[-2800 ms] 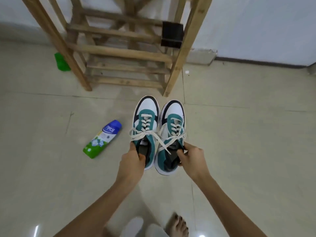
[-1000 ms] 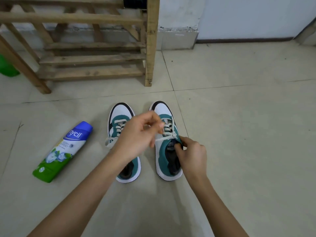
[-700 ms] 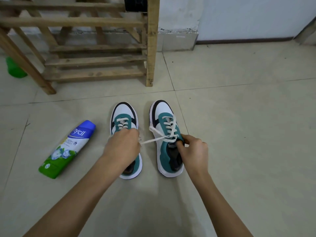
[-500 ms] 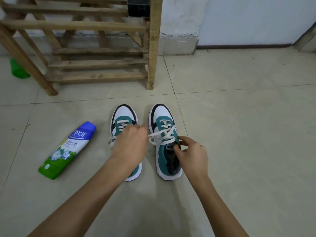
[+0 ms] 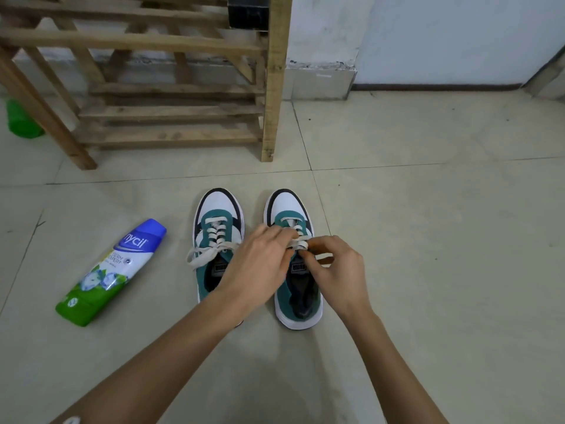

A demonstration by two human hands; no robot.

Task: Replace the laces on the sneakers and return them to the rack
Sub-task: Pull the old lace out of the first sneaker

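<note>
Two white, teal and navy sneakers stand side by side on the tiled floor, toes pointing away from me. The left sneaker [image 5: 218, 218] has its cream lace tied in a loose bow. Over the right sneaker [image 5: 287, 206] both hands meet at its cream lace [image 5: 301, 244]. My left hand [image 5: 258, 264] reaches across and pinches the lace from the left. My right hand [image 5: 334, 270] pinches it from the right, just above the tongue. The wooden shoe rack [image 5: 171, 87] stands beyond the sneakers at the upper left.
A blue, white and green Nycil bottle [image 5: 111, 272] lies on the floor left of the sneakers. A green object [image 5: 21, 120] sits behind the rack's left leg. A black box [image 5: 247, 12] hangs on the rack's right post. The wall runs along the back.
The sneakers were set down from my hands onto the floor. My left hand pulled the right sneaker's lace out leftwards, then came back over that shoe, where both hands now pinch the lace.
</note>
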